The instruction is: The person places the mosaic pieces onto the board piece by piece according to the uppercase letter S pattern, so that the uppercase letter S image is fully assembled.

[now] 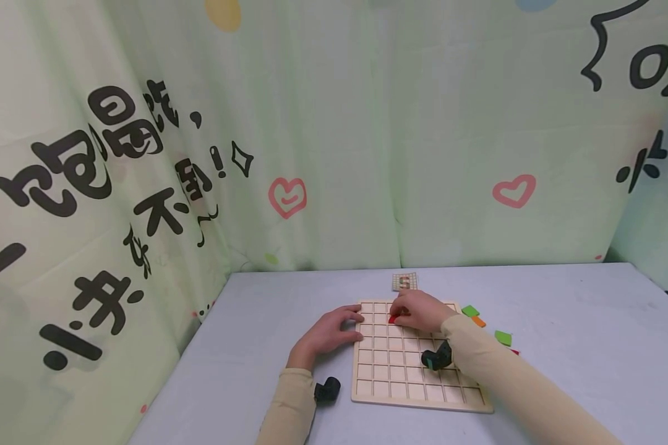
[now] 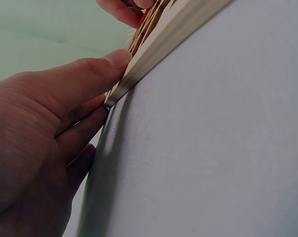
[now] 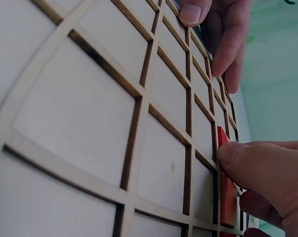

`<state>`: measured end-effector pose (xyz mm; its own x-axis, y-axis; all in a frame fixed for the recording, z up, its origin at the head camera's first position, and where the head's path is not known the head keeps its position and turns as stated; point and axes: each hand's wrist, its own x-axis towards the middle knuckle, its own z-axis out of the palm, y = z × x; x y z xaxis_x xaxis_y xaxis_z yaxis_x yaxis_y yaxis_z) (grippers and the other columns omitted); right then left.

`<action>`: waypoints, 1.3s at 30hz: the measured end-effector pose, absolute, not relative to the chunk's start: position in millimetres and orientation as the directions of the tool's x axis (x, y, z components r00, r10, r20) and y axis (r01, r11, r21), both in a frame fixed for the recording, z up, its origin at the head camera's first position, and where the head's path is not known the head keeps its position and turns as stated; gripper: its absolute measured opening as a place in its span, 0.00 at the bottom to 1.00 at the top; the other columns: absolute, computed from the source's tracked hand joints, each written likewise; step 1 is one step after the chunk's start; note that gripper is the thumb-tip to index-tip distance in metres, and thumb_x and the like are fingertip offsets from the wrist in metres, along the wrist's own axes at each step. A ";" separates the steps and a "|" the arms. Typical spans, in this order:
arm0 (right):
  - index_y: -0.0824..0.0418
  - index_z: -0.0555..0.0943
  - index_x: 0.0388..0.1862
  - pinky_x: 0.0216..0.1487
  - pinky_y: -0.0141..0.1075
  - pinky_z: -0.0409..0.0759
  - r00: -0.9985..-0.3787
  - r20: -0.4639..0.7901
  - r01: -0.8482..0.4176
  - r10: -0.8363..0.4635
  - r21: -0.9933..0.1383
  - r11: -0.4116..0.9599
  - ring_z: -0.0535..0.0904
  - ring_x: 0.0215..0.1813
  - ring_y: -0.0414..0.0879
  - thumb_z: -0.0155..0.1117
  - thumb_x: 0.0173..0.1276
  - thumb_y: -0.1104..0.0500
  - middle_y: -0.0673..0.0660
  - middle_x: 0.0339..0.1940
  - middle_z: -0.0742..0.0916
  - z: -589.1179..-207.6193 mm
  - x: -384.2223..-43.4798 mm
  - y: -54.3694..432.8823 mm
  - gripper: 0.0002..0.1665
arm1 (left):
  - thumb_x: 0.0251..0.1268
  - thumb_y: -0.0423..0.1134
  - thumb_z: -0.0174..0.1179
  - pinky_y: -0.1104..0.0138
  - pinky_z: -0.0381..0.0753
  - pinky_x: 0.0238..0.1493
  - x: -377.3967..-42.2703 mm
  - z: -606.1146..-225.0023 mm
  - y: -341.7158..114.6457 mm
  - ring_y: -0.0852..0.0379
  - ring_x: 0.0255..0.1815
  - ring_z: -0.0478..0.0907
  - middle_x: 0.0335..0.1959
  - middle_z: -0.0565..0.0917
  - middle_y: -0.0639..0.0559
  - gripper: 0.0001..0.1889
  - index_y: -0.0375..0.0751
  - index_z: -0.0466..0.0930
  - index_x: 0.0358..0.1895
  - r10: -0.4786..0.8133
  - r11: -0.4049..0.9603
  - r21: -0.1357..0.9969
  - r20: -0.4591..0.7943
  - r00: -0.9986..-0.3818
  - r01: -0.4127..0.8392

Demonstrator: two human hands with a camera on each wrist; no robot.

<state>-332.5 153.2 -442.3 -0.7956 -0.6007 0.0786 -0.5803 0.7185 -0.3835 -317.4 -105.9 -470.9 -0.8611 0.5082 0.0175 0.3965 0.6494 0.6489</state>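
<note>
Head cam shows red tile (image 1: 392,320) in R hand (image 1: 420,310), R of L hand (image 1: 328,332).

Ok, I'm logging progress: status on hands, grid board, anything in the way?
Left hand touching left edge of grid board. Right hand pinching red piece near its far edge. Nothing visibly in the way.

The pale lavender tabletop (image 1: 590,334) carries a light-wood grid board (image 1: 398,372), a small grid-printed card (image 1: 404,282) beyond the board and, right of the board, two flat green pieces (image 1: 503,338), an orange piece (image 1: 479,322) and a red piece (image 1: 515,351).
</note>
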 end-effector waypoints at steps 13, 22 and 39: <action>0.62 0.85 0.49 0.51 0.45 0.83 -0.844 0.120 -0.520 -0.522 -0.419 0.745 0.81 0.46 0.47 0.67 0.69 0.59 0.53 0.44 0.86 -440.0 -323.9 164.9 0.13 | 0.66 0.43 0.67 0.53 0.64 0.77 -316.6 -470.6 -103.9 0.48 0.77 0.64 0.74 0.71 0.50 0.20 0.40 0.82 0.59 0.502 0.655 0.647 0.013 -0.865 0.390; 0.65 0.85 0.52 0.51 0.48 0.84 -0.915 0.154 -0.399 -0.374 -0.491 0.775 0.81 0.46 0.49 0.66 0.70 0.57 0.57 0.44 0.86 -431.1 -299.6 203.7 0.16 | 0.66 0.42 0.66 0.53 0.65 0.77 -316.3 -473.1 -104.7 0.47 0.77 0.64 0.74 0.71 0.50 0.20 0.40 0.82 0.59 0.506 0.657 0.638 0.022 -0.862 0.401; 0.69 0.75 0.66 0.53 0.60 0.82 -0.972 0.077 -0.232 -0.223 -0.480 0.846 0.76 0.58 0.67 0.66 0.69 0.53 0.71 0.59 0.81 -438.1 -265.3 285.6 0.31 | 0.67 0.42 0.65 0.53 0.64 0.77 -315.8 -471.0 -105.6 0.48 0.77 0.64 0.74 0.71 0.50 0.20 0.40 0.81 0.59 0.508 0.653 0.644 0.018 -0.861 0.398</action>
<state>-265.3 285.6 -438.1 -0.9718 -0.2229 0.0770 -0.2321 0.8458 -0.4804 -315.8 -105.6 -471.0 -0.8615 0.5075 0.0181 0.3984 0.6532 0.6439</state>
